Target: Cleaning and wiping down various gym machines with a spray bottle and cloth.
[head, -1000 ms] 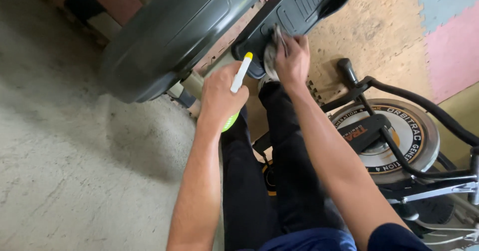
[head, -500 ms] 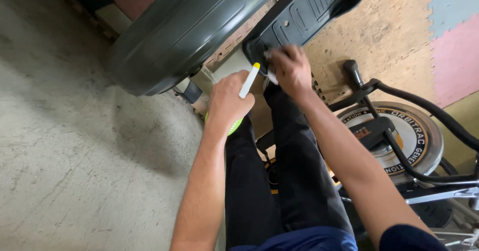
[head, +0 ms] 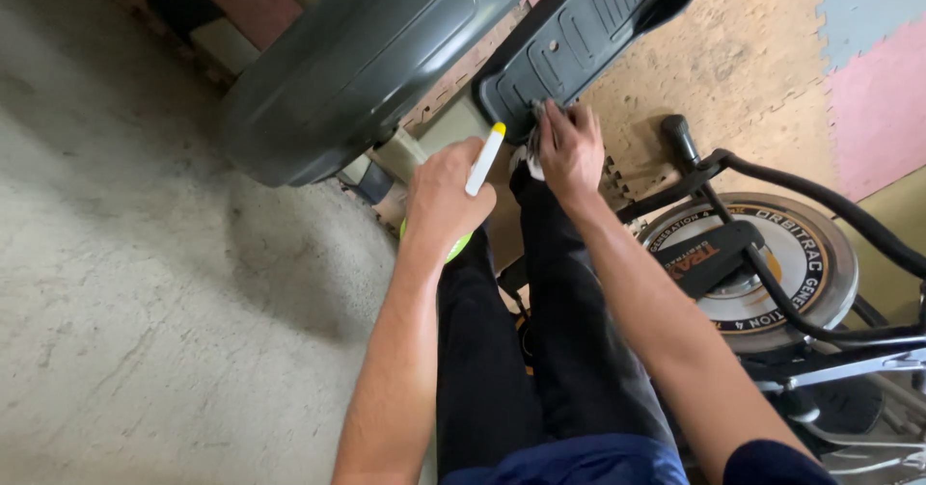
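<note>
Two bare hands work close together near the top centre of the head view, above the person's own dark-trousered legs [head: 540,350], which run down toward six o'clock.

The left hand [head: 446,196] is wrapped shut around a lime-green plastic spray bottle [head: 453,246], of which only a curved sliver shows under the palm at about six o'clock of the fist. A slim white nozzle with a yellow tip [head: 484,157] sticks out of the fist toward one o'clock, ending just short of the other hand.

The right hand [head: 571,148] lies just beside it, at three o'clock of the left. Its fingers are pressed down and bunched on a small pale cleaning cloth [head: 533,153], a scrap of which peeks out at the hand's nine o'clock edge. Hand and cloth rest on the near, lower end of a long dark grey ribbed plastic foot pedal [head: 579,41], which slants away toward one o'clock.

At ten o'clock of the hands bulges a big rounded dark grey plastic housing [head: 357,61] of an exercise machine, standing on rough grey concrete floor [head: 125,282]. At four o'clock of the right hand sits a round silver and black flywheel disc [head: 781,263] crossed by black metal tubes. Behind the pedal, from one to three o'clock, lie interlocking foam floor mats [head: 752,51] in tan, pale blue and pink.
</note>
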